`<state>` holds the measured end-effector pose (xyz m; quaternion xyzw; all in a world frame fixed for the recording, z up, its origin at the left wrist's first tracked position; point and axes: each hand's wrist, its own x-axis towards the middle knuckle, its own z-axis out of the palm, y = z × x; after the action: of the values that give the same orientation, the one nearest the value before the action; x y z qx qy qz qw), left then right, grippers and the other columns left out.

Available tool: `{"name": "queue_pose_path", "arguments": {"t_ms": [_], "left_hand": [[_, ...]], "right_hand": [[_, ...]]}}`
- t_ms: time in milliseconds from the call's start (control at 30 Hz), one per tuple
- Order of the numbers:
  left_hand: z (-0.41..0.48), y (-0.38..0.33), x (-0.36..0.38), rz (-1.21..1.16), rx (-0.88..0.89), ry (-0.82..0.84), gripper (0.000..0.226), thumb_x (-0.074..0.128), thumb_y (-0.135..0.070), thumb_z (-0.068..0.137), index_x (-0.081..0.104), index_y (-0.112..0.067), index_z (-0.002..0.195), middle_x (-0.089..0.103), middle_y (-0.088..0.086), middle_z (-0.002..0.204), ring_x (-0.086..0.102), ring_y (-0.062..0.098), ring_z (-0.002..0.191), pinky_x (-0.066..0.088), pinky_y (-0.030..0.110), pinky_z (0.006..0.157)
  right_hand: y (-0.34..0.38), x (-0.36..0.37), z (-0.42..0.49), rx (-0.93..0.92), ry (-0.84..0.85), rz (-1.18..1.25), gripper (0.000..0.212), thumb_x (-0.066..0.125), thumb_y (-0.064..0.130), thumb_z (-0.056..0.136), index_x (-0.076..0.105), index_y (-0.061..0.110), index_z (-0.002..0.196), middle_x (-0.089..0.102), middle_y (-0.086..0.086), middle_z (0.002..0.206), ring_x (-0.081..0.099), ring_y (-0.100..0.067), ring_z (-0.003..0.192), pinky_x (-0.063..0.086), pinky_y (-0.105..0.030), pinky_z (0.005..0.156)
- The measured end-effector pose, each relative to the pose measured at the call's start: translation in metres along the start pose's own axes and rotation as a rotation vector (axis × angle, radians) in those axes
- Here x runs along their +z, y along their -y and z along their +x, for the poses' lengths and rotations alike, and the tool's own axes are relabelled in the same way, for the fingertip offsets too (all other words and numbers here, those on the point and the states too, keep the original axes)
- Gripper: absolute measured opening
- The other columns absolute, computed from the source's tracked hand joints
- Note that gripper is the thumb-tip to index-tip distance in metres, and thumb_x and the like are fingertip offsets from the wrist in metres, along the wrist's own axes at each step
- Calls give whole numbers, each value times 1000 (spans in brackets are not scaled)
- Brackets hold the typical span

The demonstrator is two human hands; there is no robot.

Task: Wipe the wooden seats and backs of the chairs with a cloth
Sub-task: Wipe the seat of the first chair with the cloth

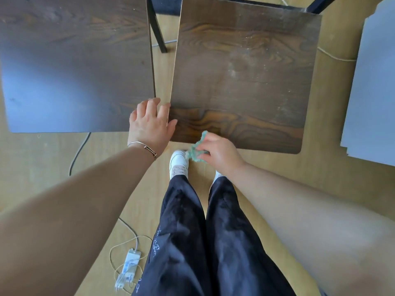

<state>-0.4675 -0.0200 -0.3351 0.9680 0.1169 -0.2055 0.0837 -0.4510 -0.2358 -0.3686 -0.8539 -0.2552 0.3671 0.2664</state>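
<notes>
Two dark wooden chair seats stand side by side below me. The right seat (pixel 241 67) is dusty with pale specks; the left seat (pixel 74 60) shines with a bluish glare. My left hand (pixel 149 124) rests on the near left corner of the right seat, fingers straight and thumb on top of the wood. My right hand (pixel 218 154) pinches a small green fluffy cloth (pixel 195 149) at the seat's front edge. The chair backs are out of view.
Black chair legs (pixel 158 33) show between the seats. A power strip with white cables (pixel 128 268) lies on the wooden floor at the lower left, and a dark cable (pixel 78 154) runs under the left seat. A grey board (pixel 372 92) lies at the right. My feet stand in front of the right seat.
</notes>
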Motion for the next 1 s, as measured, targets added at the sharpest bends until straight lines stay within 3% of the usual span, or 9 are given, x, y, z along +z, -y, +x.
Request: {"name": "queue_pose_path", "arguments": {"t_ms": [100,233,433,667,833,1000], "left_hand": [[-5,-3,-1,11,1,11,47,40,-45,98,42,-19,137,40,11,143,35,36,128,35,52,102],[7,-9,-11,39,6,7,48,36,-46,99,41,-20,139,40,10,144,34,35,130,36,51,103],[59,-28,-36,22,31,-57,49,41,-46,96,44,-19,137,43,11,141,37,36,127,37,52,101],[140,-54,-65,-1,27,-140,51,42,-48,96,41,-22,140,41,9,141,35,34,129,34,49,103],[171,-64,-69,-8,46,-161,52,36,-50,98,37,-24,142,35,7,147,30,32,133,29,47,108],[172,-65,-61,10,59,-135,52,36,-50,98,36,-23,142,35,7,146,31,33,132,31,48,107]], "right_hand": [[-1,11,-25,18,86,-6,26,68,14,86,75,12,111,63,-6,108,61,-26,100,37,-23,78],[-4,-16,-27,50,-89,126,30,72,16,87,72,11,117,59,1,98,59,-16,90,49,-28,83],[-19,-113,48,41,-367,75,27,74,17,85,74,11,112,57,4,94,48,-2,79,36,-13,74],[-37,-228,162,196,-539,-1,37,66,29,93,65,14,127,57,0,117,55,-12,100,49,-24,92],[-49,-245,204,224,-506,0,40,64,25,95,60,15,134,54,-3,122,55,-17,102,46,-21,85],[-56,-240,211,232,-470,-109,33,67,25,91,66,14,123,59,-3,117,58,-20,101,45,-24,81]]}}
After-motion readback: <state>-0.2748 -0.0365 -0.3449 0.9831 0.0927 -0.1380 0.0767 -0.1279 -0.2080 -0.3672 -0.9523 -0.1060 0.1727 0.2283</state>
